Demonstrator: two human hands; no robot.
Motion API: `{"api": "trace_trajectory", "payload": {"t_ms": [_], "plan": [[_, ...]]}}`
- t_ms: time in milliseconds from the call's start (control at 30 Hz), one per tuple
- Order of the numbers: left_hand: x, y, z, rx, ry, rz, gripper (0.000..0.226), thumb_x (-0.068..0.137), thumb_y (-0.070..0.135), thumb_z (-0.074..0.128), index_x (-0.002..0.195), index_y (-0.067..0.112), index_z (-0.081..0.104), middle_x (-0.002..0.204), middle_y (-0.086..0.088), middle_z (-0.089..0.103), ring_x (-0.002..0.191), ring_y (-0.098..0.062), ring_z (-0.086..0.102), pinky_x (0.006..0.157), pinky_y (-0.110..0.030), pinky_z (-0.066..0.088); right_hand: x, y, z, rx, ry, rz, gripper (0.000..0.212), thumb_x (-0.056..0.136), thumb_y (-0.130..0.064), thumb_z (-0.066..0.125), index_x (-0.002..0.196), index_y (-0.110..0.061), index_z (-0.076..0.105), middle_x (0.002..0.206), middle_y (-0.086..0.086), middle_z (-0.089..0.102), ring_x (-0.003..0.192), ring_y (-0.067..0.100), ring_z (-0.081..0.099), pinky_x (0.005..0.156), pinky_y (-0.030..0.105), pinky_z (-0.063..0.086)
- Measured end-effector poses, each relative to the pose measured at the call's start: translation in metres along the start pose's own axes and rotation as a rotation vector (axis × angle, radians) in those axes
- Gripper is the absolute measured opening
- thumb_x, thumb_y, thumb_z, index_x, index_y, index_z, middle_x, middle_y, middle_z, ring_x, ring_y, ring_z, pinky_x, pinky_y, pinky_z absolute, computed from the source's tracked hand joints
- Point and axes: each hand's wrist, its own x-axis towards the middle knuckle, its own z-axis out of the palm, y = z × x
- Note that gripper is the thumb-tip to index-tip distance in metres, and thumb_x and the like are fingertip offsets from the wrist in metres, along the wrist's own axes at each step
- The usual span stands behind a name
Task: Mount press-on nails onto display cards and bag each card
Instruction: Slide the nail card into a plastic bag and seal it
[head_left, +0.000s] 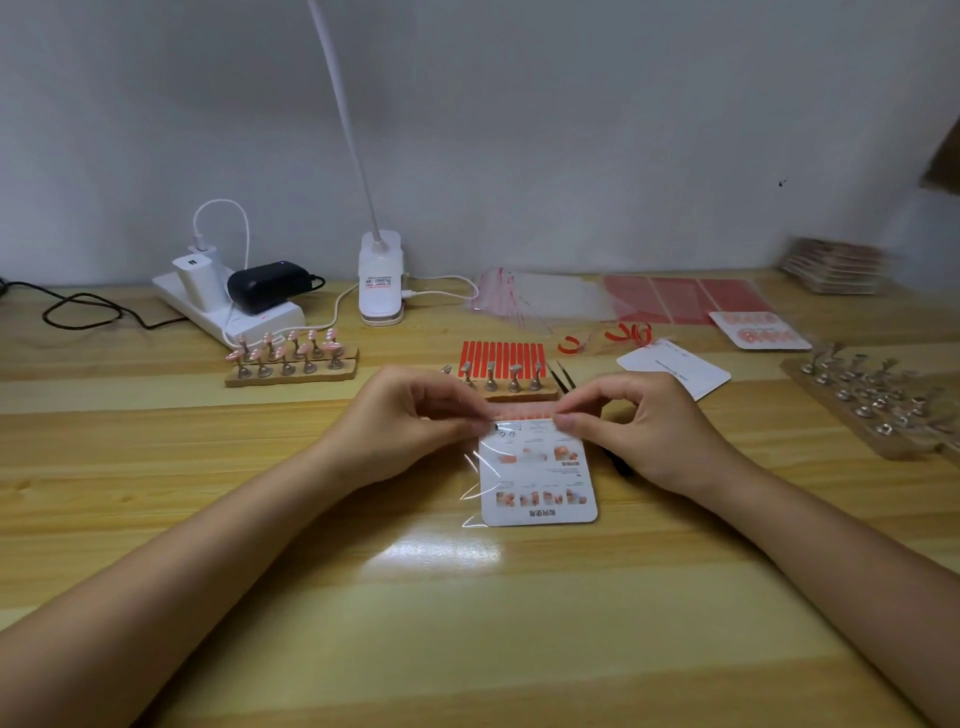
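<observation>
Both hands' fingers (470, 423) pinching bagged card's (537, 475) top edge, card flat on table (467, 597)

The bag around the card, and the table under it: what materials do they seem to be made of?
The bag looks like thin clear glossy plastic film: the card shows through it, and its edges catch white glints. The table looks like light wood or a wood-look laminate, smooth and slightly shiny: plank lines, grain, and a lamp reflection.

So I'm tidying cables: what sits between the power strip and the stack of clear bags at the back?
Head view: the white clip lamp stands between the power strip and clear bags.
</observation>
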Motion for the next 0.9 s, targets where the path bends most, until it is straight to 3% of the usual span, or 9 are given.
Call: {"api": "trace_trajectory", "payload": {"t_ms": [100,167,233,300,467,667,900], "plan": [[-0.005,-0.007,-0.003,0.298,0.032,0.195,0.019,0.074,0.001,0.073,0.086,0.015,0.073,0.081,0.000,0.070,0.074,-0.010,0.065,0.063,-0.005,0.042,0.001,0.001,0.002,-0.166,-0.008,-0.096,0.010,0.075,-0.012,0.074,0.080,-0.021,0.072,0.080,-0.013,0.064,0.073,0.004,0.057,0.073,0.022,0.046],[-0.008,-0.012,-0.004,0.372,0.034,0.238,0.014,0.074,0.003,0.074,0.084,0.012,0.074,0.082,-0.005,0.069,0.076,-0.017,0.063,0.067,-0.021,0.050,0.001,0.000,0.004,-0.272,-0.013,-0.171,0.008,0.074,-0.012,0.075,0.080,-0.017,0.073,0.081,-0.015,0.060,0.071,0.004,0.053,0.074,0.027,0.043],[-0.010,-0.014,-0.002,0.402,0.025,0.270,0.011,0.076,0.003,0.073,0.083,0.010,0.074,0.082,-0.003,0.068,0.078,-0.016,0.060,0.067,-0.034,0.052,0.000,0.000,0.003,-0.351,-0.035,-0.239,0.008,0.074,-0.011,0.076,0.080,-0.015,0.073,0.079,-0.012,0.062,0.067,0.003,0.051,0.075,0.022,0.038],[-0.009,-0.015,-0.001,0.446,-0.006,0.326,0.010,0.077,0.001,0.071,0.082,0.010,0.072,0.082,-0.001,0.068,0.078,-0.014,0.057,0.067,-0.034,0.049,0.000,-0.001,0.001,-0.442,-0.082,-0.302,0.006,0.074,-0.010,0.075,0.079,-0.014,0.072,0.077,-0.007,0.065,0.065,0.006,0.053,0.076,0.017,0.033],[-0.010,-0.016,-0.001,0.555,-0.014,0.379,0.009,0.079,0.010,0.063,0.083,0.010,0.071,0.081,-0.001,0.067,0.075,-0.015,0.056,0.062,-0.035,0.048,0.002,-0.004,-0.001,-0.611,-0.139,-0.446,0.005,0.077,-0.006,0.070,0.075,-0.010,0.069,0.072,-0.001,0.065,0.064,0.017,0.059,0.067,0.027,0.037],[-0.010,-0.016,0.000,0.590,-0.021,0.394,0.018,0.078,0.003,0.070,0.093,0.012,0.071,0.085,-0.001,0.066,0.074,-0.010,0.054,0.056,-0.032,0.051,0.002,-0.007,0.000,-0.807,-0.119,-0.622,0.010,0.079,-0.006,0.064,0.070,-0.005,0.067,0.068,0.006,0.062,0.059,0.023,0.056,0.063,0.023,0.031],[-0.011,-0.015,-0.001,0.564,-0.067,0.419,0.017,0.080,0.009,0.060,0.089,0.011,0.074,0.085,-0.003,0.066,0.076,-0.009,0.053,0.055,-0.033,0.052,0.001,-0.005,-0.002,-0.853,-0.184,-0.748,0.009,0.076,0.001,0.062,0.068,-0.003,0.064,0.065,0.008,0.057,0.055,0.024,0.050,0.050,0.027,0.039]]}}
